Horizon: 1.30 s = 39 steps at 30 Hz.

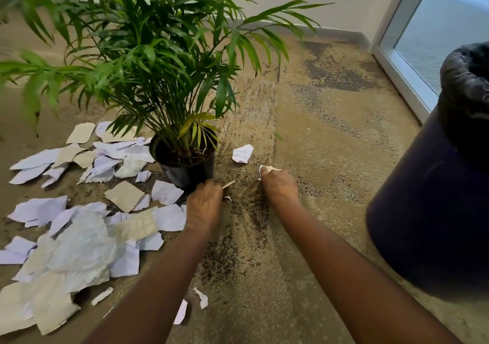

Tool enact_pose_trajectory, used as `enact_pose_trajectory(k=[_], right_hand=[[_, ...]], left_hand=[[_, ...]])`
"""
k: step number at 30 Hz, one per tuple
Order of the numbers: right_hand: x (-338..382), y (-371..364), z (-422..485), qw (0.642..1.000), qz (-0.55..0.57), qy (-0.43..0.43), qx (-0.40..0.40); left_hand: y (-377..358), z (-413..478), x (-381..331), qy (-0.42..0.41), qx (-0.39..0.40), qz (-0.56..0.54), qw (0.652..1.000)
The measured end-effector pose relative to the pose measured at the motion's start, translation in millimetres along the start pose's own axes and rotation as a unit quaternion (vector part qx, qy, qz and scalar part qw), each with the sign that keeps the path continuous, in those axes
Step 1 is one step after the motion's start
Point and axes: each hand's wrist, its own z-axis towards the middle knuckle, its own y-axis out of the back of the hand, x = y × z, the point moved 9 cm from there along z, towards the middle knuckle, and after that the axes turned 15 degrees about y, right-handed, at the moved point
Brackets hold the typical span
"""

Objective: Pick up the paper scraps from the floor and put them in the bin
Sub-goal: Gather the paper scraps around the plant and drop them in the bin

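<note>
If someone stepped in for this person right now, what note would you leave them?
Left hand pinches a tan sliver beside the plant pot.
Right hand grips a white scrap.
Bin stands to the right; inside hidden. Binned so far: cannot tell.
Left to do: the big paper pile on the carpet at left, a crumpled piece past the hands, small bits near the arms.
</note>
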Motion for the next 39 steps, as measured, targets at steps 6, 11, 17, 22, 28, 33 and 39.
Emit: enact_pose_trajectory(k=[6, 11, 17, 22, 28, 33, 39], right_hand=[[-11, 24, -13, 0.996, 0.021, 0.017, -0.081], [-19, 26, -43, 0.986, 0.106, 0.004, -0.127], [-33, 53, -82, 0.955, 0.233, -0.026, -0.18], [-35, 133, -110, 0.93, 0.241, -0.02, -0.277], [-16, 241, -164, 0.887, 0.209, 0.038, -0.409], [-30, 333, -240, 0.826, 0.141, 0.04, -0.544], [-102, 345, -279, 0.854, 0.065, -0.09, -0.508]], left_hand=[[-1, -11, 19, 0.033, 0.036, -0.038, 0.998], [8, -21, 30, 0.115, 0.079, -0.204, 0.969], [56, -35, -8, 0.063, 0.064, -0.335, 0.938], [135, -53, -37, 0.011, 0.006, -0.424, 0.906], [222, -80, -69, -0.058, 0.005, -0.557, 0.828], [288, -115, -114, -0.126, 0.015, -0.633, 0.764], [295, -153, -189, -0.152, 0.144, -0.645, 0.735]])
